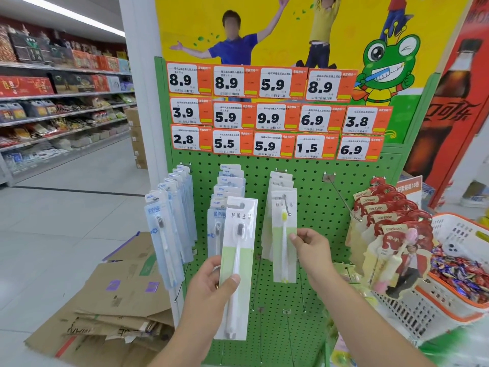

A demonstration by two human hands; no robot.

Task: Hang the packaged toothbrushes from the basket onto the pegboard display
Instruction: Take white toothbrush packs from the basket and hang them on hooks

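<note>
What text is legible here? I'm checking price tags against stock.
"8.9", "8.9", "5.9", "8.9": top row of price tags.
"3.9", "5.9", "9.9", "6.9", "3.8": middle row.
"2.8", "5.5", "5.9", "1.5", "6.9": bottom row.
"NEW": blue toothbrush packs.
"canban": red packs.
Small print on the tags: unreadable.

I stand in a shop: price tags (267,117) top a pegboard (312,186), stocked shelves (63,112) line the aisle.
</note>
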